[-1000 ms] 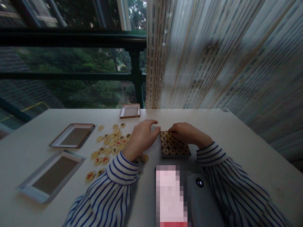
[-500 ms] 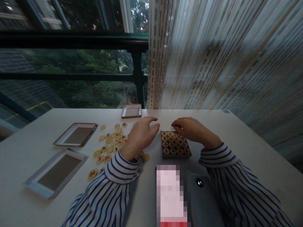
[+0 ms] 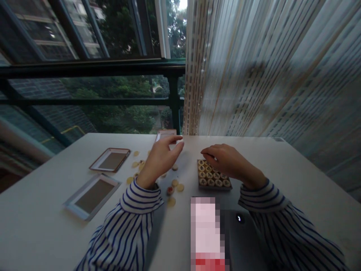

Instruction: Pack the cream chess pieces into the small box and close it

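My left hand hovers over loose round Chinese chess pieces, thumb and forefinger apart with nothing visible between them. Its palm and wrist cover part of the scatter. Right of it sits a small square box with rows of Chinese chess pieces in it, their black characters facing up. Over that box's far right corner is my right hand, fingers bent and drawn together. Its fingertips point left, and whatever they may pinch is hidden. Some pieces in the box's back rows are covered by this hand.
Two shallow trays or lids, one brown-edged and one pale, lie at the left. Another shallow tray stands at the back edge, partly behind my left hand. A blurred pink-screened device and a dark device lie in front.
My view has shifted, so the table things appear further right. My left hand now covers more of the loose pieces and part of the back tray. My right hand stays above the box, reaching slightly further over it.
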The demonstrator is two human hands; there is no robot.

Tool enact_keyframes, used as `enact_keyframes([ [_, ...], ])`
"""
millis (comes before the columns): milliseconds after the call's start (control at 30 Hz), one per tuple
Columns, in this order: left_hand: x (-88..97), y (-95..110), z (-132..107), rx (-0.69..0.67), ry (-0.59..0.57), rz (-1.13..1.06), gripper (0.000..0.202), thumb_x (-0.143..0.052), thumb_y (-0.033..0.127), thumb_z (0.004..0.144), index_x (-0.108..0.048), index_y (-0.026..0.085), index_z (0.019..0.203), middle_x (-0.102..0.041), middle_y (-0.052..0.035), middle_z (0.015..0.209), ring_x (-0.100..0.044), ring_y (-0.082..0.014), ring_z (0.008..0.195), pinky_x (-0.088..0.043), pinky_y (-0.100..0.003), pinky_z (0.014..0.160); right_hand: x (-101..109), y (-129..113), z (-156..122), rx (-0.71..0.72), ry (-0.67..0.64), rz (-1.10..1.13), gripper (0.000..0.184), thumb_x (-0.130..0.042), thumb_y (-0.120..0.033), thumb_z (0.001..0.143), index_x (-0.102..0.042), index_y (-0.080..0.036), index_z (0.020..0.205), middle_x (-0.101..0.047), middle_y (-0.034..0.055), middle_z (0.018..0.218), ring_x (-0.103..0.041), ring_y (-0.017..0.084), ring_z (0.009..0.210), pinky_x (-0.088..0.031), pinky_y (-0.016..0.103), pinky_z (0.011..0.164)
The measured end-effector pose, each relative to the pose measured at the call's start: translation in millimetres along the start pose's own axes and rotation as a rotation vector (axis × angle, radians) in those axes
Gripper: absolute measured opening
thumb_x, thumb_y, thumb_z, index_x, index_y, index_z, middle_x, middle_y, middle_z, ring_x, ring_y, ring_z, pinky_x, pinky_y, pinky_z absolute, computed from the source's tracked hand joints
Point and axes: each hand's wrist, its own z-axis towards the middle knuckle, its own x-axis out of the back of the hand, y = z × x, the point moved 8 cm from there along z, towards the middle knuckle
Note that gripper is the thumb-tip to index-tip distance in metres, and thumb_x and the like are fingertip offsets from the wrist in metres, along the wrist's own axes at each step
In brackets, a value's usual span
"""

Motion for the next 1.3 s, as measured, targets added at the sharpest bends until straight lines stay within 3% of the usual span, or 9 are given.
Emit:
enact_keyframes([
  [367,69.8,-30,-37,0.12,0.158,-0.061,0.034,-0.056,0.039,0.078,-0.066,0.016,0.1,-0.069,-0.0069,0.095,-0.064,-0.0183,0.083,-0.049,-0.031,0.08,0,-28,1,0.069,-0.004,0.03,0.029,-0.038,-0.024,0.088,-0.065,-0.017,0.098,-0.068,0.0074,0.091,-0.06,0.019,0.084,-0.04,0.031,0.074],
  [600,93.8,-64,-79,0.229,0.251,-0.091,0.032,-0.058,0.038,0.076,-0.066,0.014,0.095,-0.069,-0.0088,0.095,-0.063,-0.0195,0.086,-0.05,-0.031,0.079,4,-58,-5,0.124,-0.006,0.078,0.028,-0.04,-0.025,0.088,-0.064,-0.017,0.099,-0.067,0.0073,0.091,-0.06,0.018,0.084,-0.041,0.031,0.075],
  [867,100.2,-91,-120,0.318,0.21,-0.006,0.032,-0.056,0.042,0.076,-0.066,0.016,0.092,-0.069,-0.0065,0.091,-0.064,-0.0193,0.081,-0.051,-0.032,0.075,-3,-89,-3,0.161,0.022,0.167,0.025,-0.042,-0.024,0.087,-0.065,-0.018,0.096,-0.067,0.0067,0.09,-0.06,0.018,0.081,-0.042,0.029,0.07],
  [1100,87.1,-107,-139,0.176,0.122,0.144,0.025,-0.054,0.038,0.08,-0.064,0.019,0.093,-0.066,-0.0064,0.101,-0.06,-0.0203,0.096,-0.045,-0.037,0.089,-19,-112,11,0.17,-0.066,0.308,0.023,-0.044,-0.022,0.086,-0.065,-0.017,0.095,-0.066,0.0052,0.086,-0.058,0.015,0.078,-0.041,0.026,0.071],
  [1300,73.4,-116,-150,0.074,0.08,0.217,0.022,-0.055,0.033,0.079,-0.064,0.019,0.094,-0.063,-0.0082,0.105,-0.056,-0.0218,0.102,-0.044,-0.042,0.092,-45,-132,22,0.145,-0.191,0.321,0.025,-0.044,-0.025,0.085,-0.064,-0.017,0.099,-0.065,0.0057,0.086,-0.058,0.014,0.075,-0.04,0.024,0.067],
])
